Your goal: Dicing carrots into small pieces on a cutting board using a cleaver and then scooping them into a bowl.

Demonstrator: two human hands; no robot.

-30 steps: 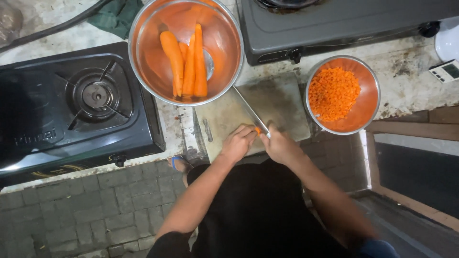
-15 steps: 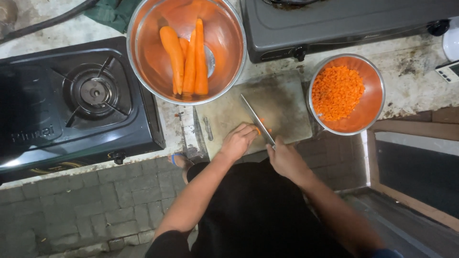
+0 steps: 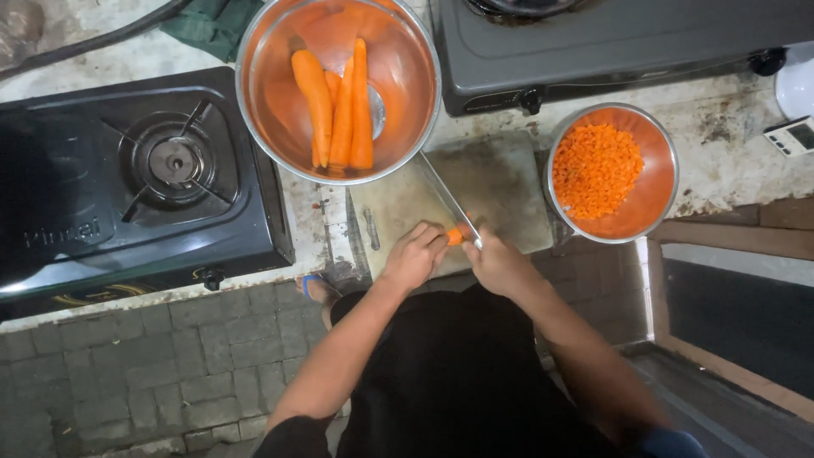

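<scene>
- The left hand (image 3: 413,254) rests on the near edge of the cutting board (image 3: 500,182), its fingers curled down over a short orange carrot piece (image 3: 455,236) and pinning it to the board.
- The right hand (image 3: 498,263) is wrapped around the handle of a knife (image 3: 448,199); the handle is hidden inside the fist, and the blade runs up and to the left across the board — its far end reaches the rim of the large bowl.
- The blade meets the carrot piece just beside the left fingertips, so both hands sit close together at the board's near edge.
- The large steel bowl (image 3: 254,102) stands at the far side of the board and overlaps its top edge; inside lie several whole peeled carrots (image 3: 339,106), side by side and pointing away from the person.
- A smaller steel bowl (image 3: 657,208) sits just to the right of the board, touching or nearly touching it, and holds a heap of diced carrot (image 3: 596,170).
- A black single-burner gas stove (image 3: 127,182) stands to the left of the board — a second, grey stove (image 3: 610,47) lies beyond it at the top right.
- The counter (image 3: 729,148) is worn and stained.
</scene>
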